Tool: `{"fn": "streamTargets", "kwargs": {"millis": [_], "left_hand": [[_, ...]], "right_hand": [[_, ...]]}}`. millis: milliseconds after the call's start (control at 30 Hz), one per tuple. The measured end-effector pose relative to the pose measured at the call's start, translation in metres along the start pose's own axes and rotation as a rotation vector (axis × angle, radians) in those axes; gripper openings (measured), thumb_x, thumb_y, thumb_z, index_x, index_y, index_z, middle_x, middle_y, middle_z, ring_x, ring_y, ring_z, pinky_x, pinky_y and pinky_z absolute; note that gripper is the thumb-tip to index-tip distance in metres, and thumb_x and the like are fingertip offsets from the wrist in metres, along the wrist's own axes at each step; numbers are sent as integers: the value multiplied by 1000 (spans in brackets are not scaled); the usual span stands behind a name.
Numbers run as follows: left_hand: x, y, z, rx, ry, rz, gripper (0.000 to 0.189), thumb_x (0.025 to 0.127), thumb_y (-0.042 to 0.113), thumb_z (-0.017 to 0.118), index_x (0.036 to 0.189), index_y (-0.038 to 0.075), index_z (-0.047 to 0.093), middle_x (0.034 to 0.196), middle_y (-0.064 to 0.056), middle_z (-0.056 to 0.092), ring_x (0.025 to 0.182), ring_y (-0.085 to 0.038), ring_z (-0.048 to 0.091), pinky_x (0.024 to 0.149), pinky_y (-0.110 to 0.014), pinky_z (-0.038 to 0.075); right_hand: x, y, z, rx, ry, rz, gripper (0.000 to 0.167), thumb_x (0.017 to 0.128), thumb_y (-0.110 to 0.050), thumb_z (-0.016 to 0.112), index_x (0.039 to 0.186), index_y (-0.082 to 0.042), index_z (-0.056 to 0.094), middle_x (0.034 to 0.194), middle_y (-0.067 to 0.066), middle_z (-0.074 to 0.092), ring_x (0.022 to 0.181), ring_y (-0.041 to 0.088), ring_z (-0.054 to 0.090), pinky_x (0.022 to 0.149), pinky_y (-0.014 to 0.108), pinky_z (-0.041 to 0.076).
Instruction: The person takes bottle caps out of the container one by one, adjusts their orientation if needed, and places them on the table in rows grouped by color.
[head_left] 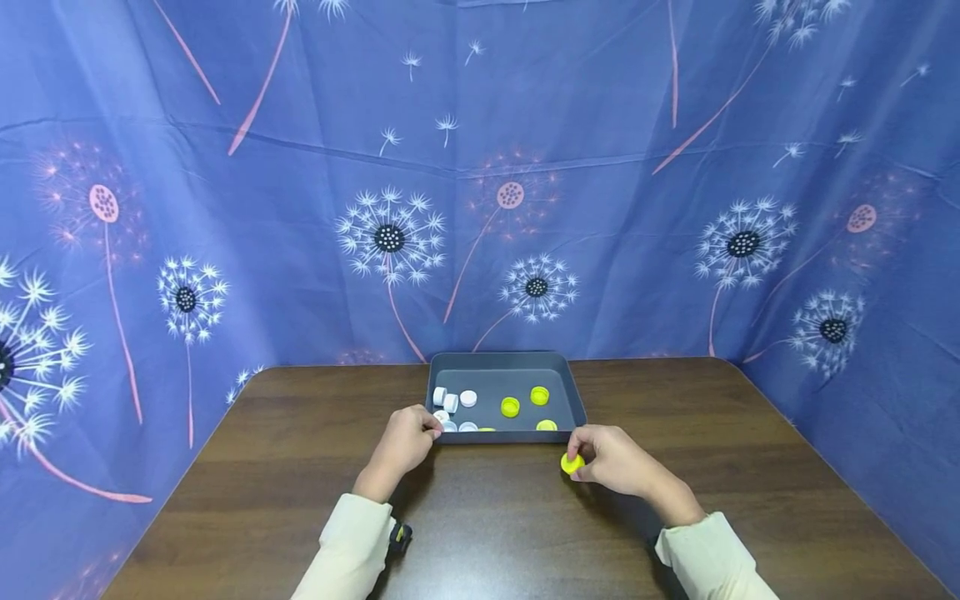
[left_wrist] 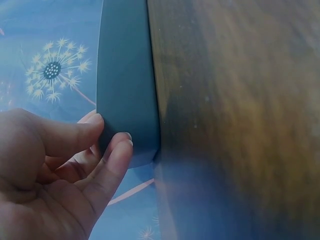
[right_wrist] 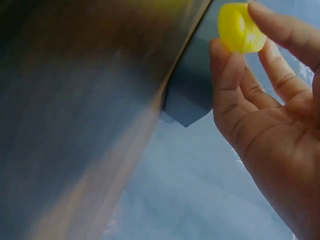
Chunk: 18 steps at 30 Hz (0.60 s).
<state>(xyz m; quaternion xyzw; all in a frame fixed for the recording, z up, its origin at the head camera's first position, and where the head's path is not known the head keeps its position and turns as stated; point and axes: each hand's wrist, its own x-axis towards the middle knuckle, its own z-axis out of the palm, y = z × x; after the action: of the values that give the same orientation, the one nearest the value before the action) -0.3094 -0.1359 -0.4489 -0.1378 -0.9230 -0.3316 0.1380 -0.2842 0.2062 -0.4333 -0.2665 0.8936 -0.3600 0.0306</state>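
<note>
A dark grey tray [head_left: 491, 360] lies on the table, holding several white bottle caps [head_left: 468, 398] on its left and several yellow bottle caps [head_left: 539, 396] mostly on its right. At the front left corner, my left hand [head_left: 405, 440] grips the tray; in the left wrist view its fingertips [left_wrist: 120, 147] press on the tray's wall [left_wrist: 127, 75]. Just outside the front right corner, my right hand [head_left: 617, 461] pinches a yellow bottle cap [head_left: 572, 463] between thumb and fingers. The right wrist view shows this cap [right_wrist: 237, 27] held above the table, beside the tray's wall [right_wrist: 190, 90].
The brown wooden table [head_left: 495, 525] reaches around the tray. A blue cloth [head_left: 480, 125] with dandelion prints hangs behind the table and along both sides. A dark band [head_left: 401, 537] shows at the left wrist, by the sleeve.
</note>
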Motion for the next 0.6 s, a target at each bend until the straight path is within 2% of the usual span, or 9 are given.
{"fn": "streamTargets", "kwargs": {"millis": [267, 433, 600], "left_hand": [[-3, -1, 2, 5, 5, 9, 9, 82, -4, 74, 76, 2, 76, 78, 0, 65, 78, -18, 64, 75, -38, 54], [-2, -1, 2, 3, 5, 6, 8, 82, -4, 74, 77, 2, 75, 78, 0, 65, 78, -17, 64, 75, -37, 53], [-1, -2, 3, 1, 4, 12, 8, 82, -4, 73, 76, 2, 75, 78, 0, 64, 77, -16, 63, 74, -37, 53]], "right_hand": [[-3, 7, 3, -10, -37, 23, 29, 70, 7, 82, 81, -10, 62, 77, -3, 67, 68, 9, 58, 56, 24, 47], [-3, 5, 1, -80, -18, 22, 31, 68, 6, 84, 79, -12, 62, 70, -4, 59, 65, 9, 52, 56, 24, 44], [-4, 4, 0, -127, -39, 56, 33, 67, 6, 85, 77, -12, 60, 72, -1, 56, 67, 9, 48, 58, 24, 43]]}}
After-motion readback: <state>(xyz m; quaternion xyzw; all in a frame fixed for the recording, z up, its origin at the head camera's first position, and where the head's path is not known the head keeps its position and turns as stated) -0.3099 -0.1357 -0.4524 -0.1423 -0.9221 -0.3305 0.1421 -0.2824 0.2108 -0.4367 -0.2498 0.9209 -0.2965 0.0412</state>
